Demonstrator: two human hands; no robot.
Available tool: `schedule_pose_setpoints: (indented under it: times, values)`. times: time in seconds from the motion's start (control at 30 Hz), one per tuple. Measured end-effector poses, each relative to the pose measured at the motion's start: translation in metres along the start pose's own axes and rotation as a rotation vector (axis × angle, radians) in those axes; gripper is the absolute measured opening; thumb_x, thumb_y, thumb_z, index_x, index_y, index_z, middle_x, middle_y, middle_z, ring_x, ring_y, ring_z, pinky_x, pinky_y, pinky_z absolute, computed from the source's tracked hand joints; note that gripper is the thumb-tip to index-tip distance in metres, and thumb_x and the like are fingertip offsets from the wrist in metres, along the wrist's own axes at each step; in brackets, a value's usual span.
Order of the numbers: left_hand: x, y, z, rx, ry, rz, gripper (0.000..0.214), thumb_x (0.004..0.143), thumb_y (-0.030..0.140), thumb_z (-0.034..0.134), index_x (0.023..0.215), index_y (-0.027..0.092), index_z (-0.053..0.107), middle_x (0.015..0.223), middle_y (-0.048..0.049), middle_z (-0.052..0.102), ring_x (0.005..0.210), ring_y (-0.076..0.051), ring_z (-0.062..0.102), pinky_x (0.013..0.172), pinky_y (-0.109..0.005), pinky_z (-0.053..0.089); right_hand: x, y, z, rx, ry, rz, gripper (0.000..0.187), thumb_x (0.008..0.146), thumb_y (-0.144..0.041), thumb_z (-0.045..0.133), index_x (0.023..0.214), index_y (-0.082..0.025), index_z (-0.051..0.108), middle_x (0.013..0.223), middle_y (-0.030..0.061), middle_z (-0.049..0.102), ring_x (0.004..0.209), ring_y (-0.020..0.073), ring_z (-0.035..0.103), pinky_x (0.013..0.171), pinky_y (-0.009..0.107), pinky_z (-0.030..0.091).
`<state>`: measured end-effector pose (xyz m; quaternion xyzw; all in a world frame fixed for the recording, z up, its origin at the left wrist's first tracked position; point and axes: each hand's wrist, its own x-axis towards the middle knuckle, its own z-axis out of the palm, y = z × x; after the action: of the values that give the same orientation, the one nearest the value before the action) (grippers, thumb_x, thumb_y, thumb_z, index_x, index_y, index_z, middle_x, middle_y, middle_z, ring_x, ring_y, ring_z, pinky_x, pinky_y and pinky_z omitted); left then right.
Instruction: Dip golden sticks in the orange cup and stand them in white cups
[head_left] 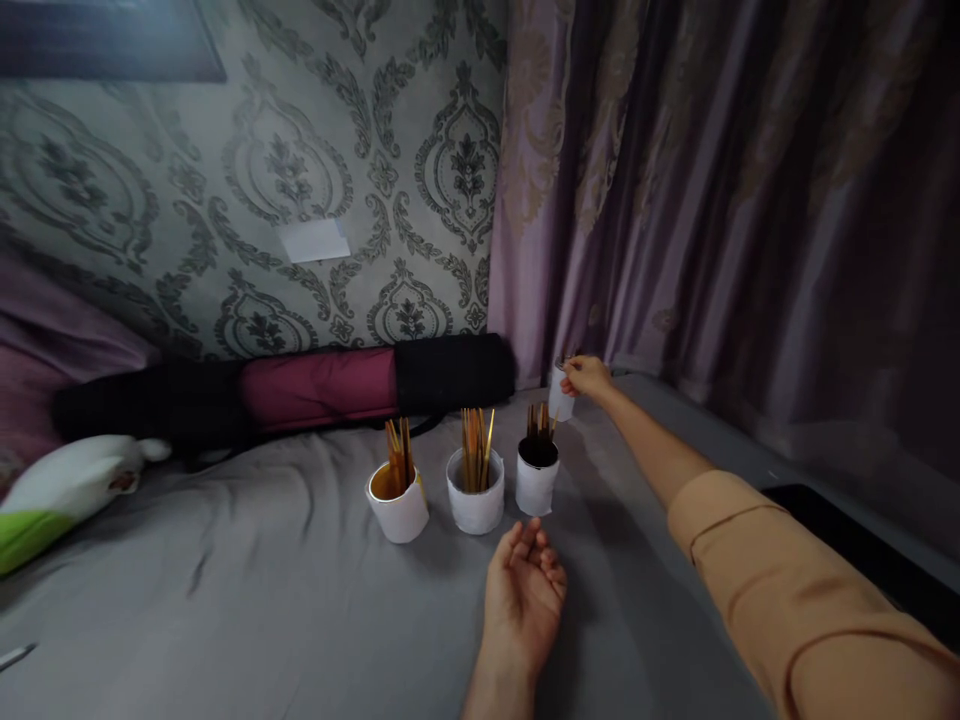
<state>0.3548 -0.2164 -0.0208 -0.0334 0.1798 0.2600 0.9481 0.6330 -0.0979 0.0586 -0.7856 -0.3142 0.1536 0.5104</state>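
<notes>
My right hand (588, 378) reaches to the far right, its fingers pinched together at the rim of a narrow white cup (560, 396). Whether they grip the rim or something small inside it, I cannot tell. Nearer me, my left hand (526, 590) rests palm up with loosely curled fingers and nothing in it. Just beyond its fingertips stands a white cup with a dark inside (535, 490), holding several thin sticks. Beside that are a wider white cup (476, 510) and a white cup with a yellow inside (400, 512), both with thin wooden-looking sticks (474, 450) upright in them.
A long black and maroon bag (319, 387) lies along the patterned wall. Purple curtains (637, 200) hang at the right. A white and green plush toy (71, 490) and a pen-like object (16, 656) lie left on the grey sheet (300, 620). A black object (847, 540) lies right.
</notes>
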Motion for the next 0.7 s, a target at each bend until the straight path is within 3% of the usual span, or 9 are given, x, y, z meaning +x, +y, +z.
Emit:
schedule_pose_setpoints:
  times: [0.23, 0.47, 0.7]
  values:
    - [0.000, 0.002, 0.001, -0.022, 0.019, 0.009, 0.015, 0.075, 0.021, 0.052, 0.086, 0.012, 0.051, 0.069, -0.0006, 0.050, 0.053, -0.006, 0.044, 0.049, -0.018, 0.035, -0.002, -0.003, 0.002, 0.057, -0.009, 0.031, 0.018, 0.077, -0.027, 0.055, 0.087, -0.013, 0.058, 0.047, 0.0004, 0.057, 0.036, 0.0083, 0.052, 0.036, 0.017, 0.041]
    - [-0.001, 0.003, 0.003, -0.038, 0.029, 0.025, 0.014, 0.075, 0.020, 0.052, 0.086, 0.011, 0.051, 0.070, -0.0010, 0.051, 0.053, -0.006, 0.044, 0.050, -0.018, 0.036, -0.017, -0.006, -0.005, 0.152, -0.028, 0.030, 0.025, 0.084, -0.023, 0.045, 0.105, -0.013, 0.054, 0.060, 0.0034, 0.062, 0.039, 0.0066, 0.053, 0.038, 0.015, 0.040]
    - [0.000, 0.004, 0.002, -0.026, 0.018, 0.020, 0.014, 0.074, 0.021, 0.052, 0.086, 0.012, 0.052, 0.070, -0.0009, 0.051, 0.054, -0.006, 0.045, 0.050, -0.018, 0.037, -0.023, -0.010, -0.004, 0.218, -0.049, 0.007, 0.027, 0.085, -0.021, 0.042, 0.108, -0.016, 0.053, 0.065, 0.0037, 0.063, 0.041, 0.0062, 0.054, 0.040, 0.016, 0.042]
